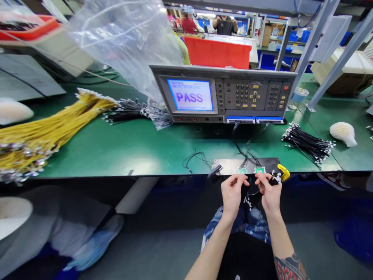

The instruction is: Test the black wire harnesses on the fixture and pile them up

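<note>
At the table's front edge, my left hand point(232, 192) is closed in a pinch just below the left green circuit board point(242, 170). My right hand point(270, 192) is closed the same way below the right green circuit board point(259, 170). A thin black cable point(254, 193) curves between the two hands; its ends are hidden by my fingers. White connectors point(276, 177) of more cables show beside my right hand, and others point(247, 203) hang over my lap. Both boards sit on a dark plate point(271, 162), with black wires running back to the tester point(221, 95), whose screen reads PASS.
Black cable bundles lie at right point(310, 143) and behind point(125, 111). Yellow cables point(64, 124) cover the left side. A yellow-handled tool point(283, 172) is close to my right hand. Loose black wires point(196, 155) lie left of the plate. A plastic bag point(131, 46) leans by the tester.
</note>
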Tool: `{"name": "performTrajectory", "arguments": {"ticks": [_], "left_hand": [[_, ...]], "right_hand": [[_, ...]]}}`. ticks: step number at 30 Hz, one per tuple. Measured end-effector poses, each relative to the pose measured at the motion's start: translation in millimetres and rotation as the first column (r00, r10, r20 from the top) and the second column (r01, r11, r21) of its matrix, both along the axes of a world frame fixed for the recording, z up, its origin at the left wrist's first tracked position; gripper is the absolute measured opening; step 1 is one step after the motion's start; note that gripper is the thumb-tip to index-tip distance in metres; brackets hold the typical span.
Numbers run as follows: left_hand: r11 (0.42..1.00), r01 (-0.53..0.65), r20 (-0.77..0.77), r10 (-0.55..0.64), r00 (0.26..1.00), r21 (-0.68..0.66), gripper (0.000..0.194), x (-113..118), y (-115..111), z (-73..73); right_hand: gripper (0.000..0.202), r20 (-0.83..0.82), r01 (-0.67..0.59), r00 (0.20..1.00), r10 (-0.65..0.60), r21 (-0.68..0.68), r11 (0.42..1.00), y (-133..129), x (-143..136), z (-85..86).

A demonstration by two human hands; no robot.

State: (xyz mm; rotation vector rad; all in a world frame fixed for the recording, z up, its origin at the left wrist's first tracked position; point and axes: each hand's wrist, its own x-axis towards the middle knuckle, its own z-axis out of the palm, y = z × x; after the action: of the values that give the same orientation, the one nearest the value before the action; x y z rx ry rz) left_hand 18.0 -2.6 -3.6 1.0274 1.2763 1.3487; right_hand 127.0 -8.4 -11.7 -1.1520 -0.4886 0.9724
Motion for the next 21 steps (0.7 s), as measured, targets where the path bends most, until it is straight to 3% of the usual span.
{"name": "performTrajectory", "arguments": {"ticks": [5,8,14,21], "left_hand": [[1.0,0.005,0.042,-0.005,0.999,0.004,0.026,1.1,-0.9,2.3],[0.999,0.026,0.026,-0.027,0.999,0.024,0.028,-2.9,0.1,3.1],[0.949,0.311,0.108,-0.304,0.946,-0.056,0.042,-18.4,-4.5,7.2],[0.919,0.384,0.336,-0.335,0.88,-0.088,0.063,-26.8,-14.4,17.1]], "right_hand": [[0.035,0.058,-0.001,0.998,-0.001,0.03,1.0,-2.6,1.1,-3.2],[0.041,0.083,-0.067,0.994,0.066,0.016,0.998,-3.6,3.5,-5.1],[0.054,0.074,-0.366,0.928,0.365,-0.005,0.931,-13.2,16.7,-1.3],[0.049,0.124,-0.391,0.917,0.38,0.081,0.917,-32.7,32.4,9.9]]}}
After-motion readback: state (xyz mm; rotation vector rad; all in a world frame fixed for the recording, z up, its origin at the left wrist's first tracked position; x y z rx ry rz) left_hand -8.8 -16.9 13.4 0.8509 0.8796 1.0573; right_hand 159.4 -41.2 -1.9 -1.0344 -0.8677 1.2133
